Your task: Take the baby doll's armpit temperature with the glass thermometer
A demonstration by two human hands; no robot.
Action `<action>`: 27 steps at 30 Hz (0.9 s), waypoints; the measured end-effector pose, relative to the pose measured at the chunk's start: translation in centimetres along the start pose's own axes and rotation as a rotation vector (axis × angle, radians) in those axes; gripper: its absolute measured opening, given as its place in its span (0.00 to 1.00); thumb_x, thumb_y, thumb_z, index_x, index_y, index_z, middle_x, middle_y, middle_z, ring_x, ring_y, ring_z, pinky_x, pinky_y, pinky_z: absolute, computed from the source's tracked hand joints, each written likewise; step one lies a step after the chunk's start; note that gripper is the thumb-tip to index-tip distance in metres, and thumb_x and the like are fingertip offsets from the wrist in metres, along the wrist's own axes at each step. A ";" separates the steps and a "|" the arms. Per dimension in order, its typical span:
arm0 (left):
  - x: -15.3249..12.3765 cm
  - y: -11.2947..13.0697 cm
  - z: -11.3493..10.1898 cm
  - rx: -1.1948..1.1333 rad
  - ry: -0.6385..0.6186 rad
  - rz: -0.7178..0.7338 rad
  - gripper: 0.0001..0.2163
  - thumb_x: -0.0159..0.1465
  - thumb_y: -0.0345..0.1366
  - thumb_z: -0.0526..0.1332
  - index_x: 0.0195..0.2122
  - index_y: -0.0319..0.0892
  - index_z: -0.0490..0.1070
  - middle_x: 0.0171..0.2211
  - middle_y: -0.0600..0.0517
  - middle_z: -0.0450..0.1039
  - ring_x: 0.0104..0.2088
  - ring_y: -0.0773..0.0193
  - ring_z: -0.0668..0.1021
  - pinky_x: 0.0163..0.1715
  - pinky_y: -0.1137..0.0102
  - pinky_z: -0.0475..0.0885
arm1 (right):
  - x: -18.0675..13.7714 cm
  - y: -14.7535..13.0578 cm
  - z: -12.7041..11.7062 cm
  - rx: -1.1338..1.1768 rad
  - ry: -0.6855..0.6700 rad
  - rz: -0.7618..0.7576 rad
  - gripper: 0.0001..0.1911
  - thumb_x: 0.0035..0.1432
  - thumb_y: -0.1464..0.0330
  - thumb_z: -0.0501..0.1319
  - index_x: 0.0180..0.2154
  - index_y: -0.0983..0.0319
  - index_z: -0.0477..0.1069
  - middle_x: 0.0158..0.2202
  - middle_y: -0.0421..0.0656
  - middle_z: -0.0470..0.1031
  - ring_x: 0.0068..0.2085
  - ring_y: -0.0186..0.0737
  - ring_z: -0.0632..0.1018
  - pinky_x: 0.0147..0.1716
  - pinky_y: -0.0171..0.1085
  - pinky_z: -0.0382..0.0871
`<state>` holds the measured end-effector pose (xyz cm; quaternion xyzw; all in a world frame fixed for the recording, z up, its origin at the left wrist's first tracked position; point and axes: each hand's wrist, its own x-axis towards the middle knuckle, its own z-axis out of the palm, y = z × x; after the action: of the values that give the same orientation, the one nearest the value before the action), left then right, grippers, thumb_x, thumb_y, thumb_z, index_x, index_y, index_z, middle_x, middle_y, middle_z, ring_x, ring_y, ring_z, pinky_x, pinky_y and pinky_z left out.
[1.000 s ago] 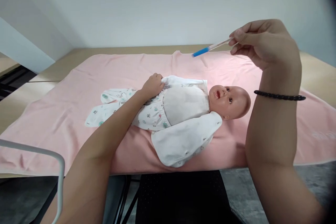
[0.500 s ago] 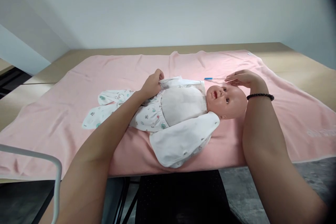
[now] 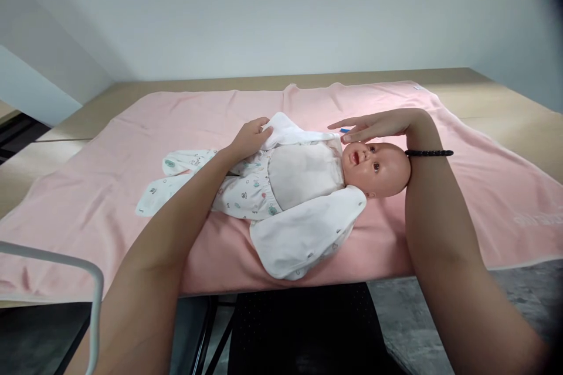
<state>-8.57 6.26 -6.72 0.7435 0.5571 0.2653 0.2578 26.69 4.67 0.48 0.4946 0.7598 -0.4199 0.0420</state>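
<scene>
A baby doll (image 3: 387, 171) lies on its back, head to the right, in white printed pants (image 3: 244, 193) and a white baby top (image 3: 308, 234) spread open over its pale cloth torso. My left hand (image 3: 250, 139) is closed on the far flap of the top, raising its edge beside the doll's hip. Above the doll's face, my right hand (image 3: 373, 126) is open, fingers stretched left toward the collar, holding nothing I can see. Beyond those fingers shows the blue end of a thin stick (image 3: 345, 130); my hand hides the rest.
A pink blanket (image 3: 109, 187) covers most of the wooden table (image 3: 510, 105). A wall stands behind the table. A grey bent tube (image 3: 94, 287) rises at the lower left, and a dark chair frame (image 3: 206, 328) is below the near edge.
My right hand has moved left from beside the doll's forehead toward its neck, covering most of the stick. In my left hand, the far flap now stands higher.
</scene>
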 end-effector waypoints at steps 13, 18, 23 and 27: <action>-1.1 1.2 -7.1 -0.199 -0.079 0.229 0.06 0.61 0.37 0.62 0.39 0.45 0.71 0.38 0.51 0.75 0.41 0.62 0.78 0.42 0.67 0.72 | -0.3 0.9 -0.4 -0.031 -0.047 -0.201 0.35 0.56 0.46 0.67 0.64 0.39 0.67 0.64 0.29 0.67 0.66 0.51 0.67 0.61 0.46 0.73; -2.4 1.8 -9.2 0.002 -0.317 0.175 0.11 0.56 0.42 0.68 0.38 0.47 0.72 0.34 0.51 0.75 0.34 0.61 0.78 0.32 0.69 0.72 | -0.8 -0.1 -0.5 -0.048 -0.102 -0.149 0.38 0.54 0.48 0.70 0.65 0.38 0.66 0.63 0.31 0.68 0.65 0.55 0.68 0.60 0.48 0.73; -2.6 2.7 -8.5 0.118 -0.421 0.130 0.14 0.55 0.47 0.69 0.41 0.50 0.77 0.34 0.52 0.78 0.37 0.57 0.81 0.35 0.68 0.73 | -1.8 -2.5 0.1 -0.221 -0.080 -0.168 0.44 0.54 0.47 0.70 0.69 0.38 0.58 0.69 0.30 0.59 0.67 0.56 0.64 0.61 0.48 0.72; -2.8 3.2 -8.3 0.124 -0.410 0.168 0.10 0.56 0.45 0.69 0.37 0.49 0.79 0.36 0.51 0.79 0.39 0.56 0.80 0.37 0.67 0.73 | -2.5 -4.2 0.8 -0.274 -0.067 -0.174 0.42 0.55 0.45 0.69 0.68 0.37 0.60 0.68 0.29 0.61 0.67 0.58 0.65 0.60 0.47 0.73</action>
<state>-12.71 3.48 1.19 0.8400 0.4445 0.0945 0.2963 24.36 1.66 3.61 0.4024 0.8480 -0.3308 0.0978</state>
